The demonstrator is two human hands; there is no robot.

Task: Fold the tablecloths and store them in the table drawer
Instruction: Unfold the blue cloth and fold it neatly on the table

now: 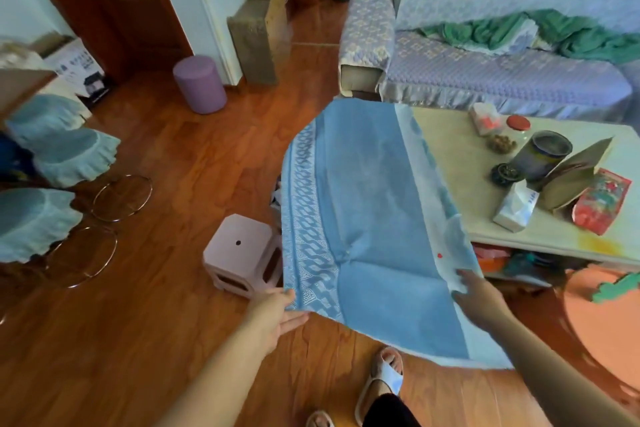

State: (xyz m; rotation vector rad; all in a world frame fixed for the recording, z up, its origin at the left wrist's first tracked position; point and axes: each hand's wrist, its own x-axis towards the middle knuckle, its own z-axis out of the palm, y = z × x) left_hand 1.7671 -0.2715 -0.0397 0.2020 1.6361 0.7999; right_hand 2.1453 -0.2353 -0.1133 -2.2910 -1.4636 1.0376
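A blue tablecloth (pixel 374 218) with a patterned border is spread in the air between my hands, its far end over the corner of the low cream table (pixel 450 156). My left hand (pixel 277 308) pinches the cloth's near left edge between thumb and fingers. My right hand (pixel 478 302) grips the near right edge, where a pale strip of the cloth shows. The cloth's near corner hangs down toward the floor. No drawer is in view.
The table carries a jar (pixel 542 158), a tissue pack (pixel 516 208), a paper bag (pixel 575 173) and a red packet (pixel 601 204). A pink stool (pixel 239 250) stands left of the cloth. A sofa (pixel 502 73) with a green cloth (pixel 554 35) lies beyond. Wooden floor surrounds my feet.
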